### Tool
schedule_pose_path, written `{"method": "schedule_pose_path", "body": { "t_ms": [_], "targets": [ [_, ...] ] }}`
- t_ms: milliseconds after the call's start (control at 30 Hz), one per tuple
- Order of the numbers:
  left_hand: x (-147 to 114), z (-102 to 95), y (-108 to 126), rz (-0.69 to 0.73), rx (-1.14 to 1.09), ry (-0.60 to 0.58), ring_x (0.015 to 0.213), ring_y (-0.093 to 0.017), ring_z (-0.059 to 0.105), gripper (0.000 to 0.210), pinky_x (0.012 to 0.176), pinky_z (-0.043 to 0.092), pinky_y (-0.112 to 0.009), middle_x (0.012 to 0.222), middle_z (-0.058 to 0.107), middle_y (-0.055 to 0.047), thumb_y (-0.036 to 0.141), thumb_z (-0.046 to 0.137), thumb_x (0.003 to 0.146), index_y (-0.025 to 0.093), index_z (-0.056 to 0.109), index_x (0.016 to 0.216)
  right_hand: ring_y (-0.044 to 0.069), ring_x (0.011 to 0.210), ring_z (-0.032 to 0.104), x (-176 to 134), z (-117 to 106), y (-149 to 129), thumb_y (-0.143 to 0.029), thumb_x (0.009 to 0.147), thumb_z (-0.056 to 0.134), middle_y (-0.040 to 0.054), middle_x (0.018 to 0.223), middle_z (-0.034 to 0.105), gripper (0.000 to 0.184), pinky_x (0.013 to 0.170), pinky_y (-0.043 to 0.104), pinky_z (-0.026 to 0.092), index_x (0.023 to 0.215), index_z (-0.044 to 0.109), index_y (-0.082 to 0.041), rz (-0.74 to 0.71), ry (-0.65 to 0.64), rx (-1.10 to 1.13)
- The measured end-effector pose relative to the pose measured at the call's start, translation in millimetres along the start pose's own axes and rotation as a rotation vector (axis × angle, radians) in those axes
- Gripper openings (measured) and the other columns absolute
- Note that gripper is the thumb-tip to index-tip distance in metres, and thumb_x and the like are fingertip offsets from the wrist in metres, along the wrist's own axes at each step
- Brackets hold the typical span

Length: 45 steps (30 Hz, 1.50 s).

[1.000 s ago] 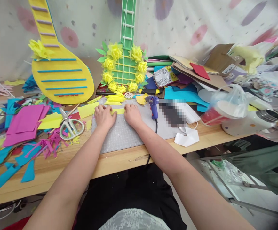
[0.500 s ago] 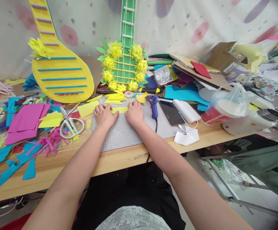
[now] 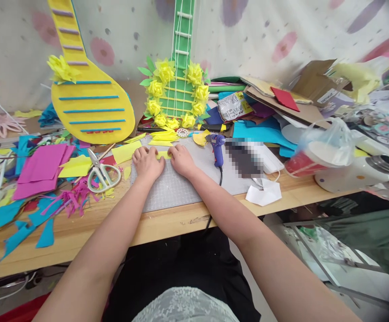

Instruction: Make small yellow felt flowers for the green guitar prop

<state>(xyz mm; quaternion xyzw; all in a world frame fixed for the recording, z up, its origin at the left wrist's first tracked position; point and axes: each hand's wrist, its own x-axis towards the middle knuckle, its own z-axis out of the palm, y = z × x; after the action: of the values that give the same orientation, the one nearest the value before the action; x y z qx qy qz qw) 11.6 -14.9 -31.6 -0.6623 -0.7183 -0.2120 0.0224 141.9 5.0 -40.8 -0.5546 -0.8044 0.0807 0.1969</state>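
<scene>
On the grey cutting mat lies a short strip of yellow paper. My left hand has its curled fingers closed on the strip's left end, and my right hand grips the right end the same way. The fingertips press down towards the mat and partly hide the paper. Just beyond my hands are several folded yellow paper pieces. To the right of my right hand, a purple glue gun rests on the mat.
White-handled scissors and coloured paper scraps lie to the left. Behind stand a yellow paper instrument and a green one with yellow flowers. A bagged cup and a white bottle are at right.
My right hand has moved left, closer to my left hand, so less of the yellow strip shows between them. The whole view has shifted slightly.
</scene>
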Motion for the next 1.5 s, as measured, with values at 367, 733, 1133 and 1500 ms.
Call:
{"method": "schedule_pose_path", "body": {
  "t_ms": [367,733,1133,1500],
  "targets": [
    [7.7,-3.0,-15.8,0.046,-0.182,-0.044,0.110,-0.028,0.049,0.035,0.097,0.033,-0.042,0.111,0.062,-0.011,0.022,0.046,0.080,0.018,0.053,0.114,0.019,0.102,0.048,-5.5,-9.7,2.1,-0.020,0.085,0.044,0.0089,0.109,0.058,0.028,0.092,0.029,0.037,0.110,0.055,-0.014,-0.027,0.104,0.135],
    [4.1,-7.5,-11.7,0.193,-0.337,-0.050,0.093,-0.021,0.056,0.026,0.089,0.040,-0.035,0.089,0.065,-0.004,0.018,0.054,0.077,0.020,0.056,0.103,0.024,0.111,0.044,-10.0,-19.0,8.6,-0.015,0.078,0.050,0.0082,0.117,0.060,0.040,0.098,0.038,0.033,0.117,0.055,-0.016,-0.085,0.102,0.110],
    [-1.5,-15.2,-7.8,0.313,-0.477,-0.083,0.096,-0.020,0.058,0.029,0.093,0.042,-0.035,0.096,0.064,-0.005,0.015,0.049,0.070,0.020,0.056,0.098,0.020,0.110,0.044,-12.0,-24.4,0.9,-0.014,0.082,0.050,0.0066,0.110,0.058,0.016,0.093,0.035,0.039,0.088,0.063,-0.020,-0.148,0.122,0.135],
    [18.3,1.5,-21.3,-0.256,-1.150,-0.143,0.068,-0.011,0.065,0.023,0.072,0.053,-0.031,0.102,0.059,-0.003,0.035,0.046,0.082,0.022,0.046,0.101,0.018,0.124,0.041,-14.3,-35.4,-4.0,-0.021,0.088,0.042,0.0064,0.114,0.056,0.019,0.102,0.040,0.034,0.078,0.058,-0.022,-0.266,0.295,0.305]
  ]
}}
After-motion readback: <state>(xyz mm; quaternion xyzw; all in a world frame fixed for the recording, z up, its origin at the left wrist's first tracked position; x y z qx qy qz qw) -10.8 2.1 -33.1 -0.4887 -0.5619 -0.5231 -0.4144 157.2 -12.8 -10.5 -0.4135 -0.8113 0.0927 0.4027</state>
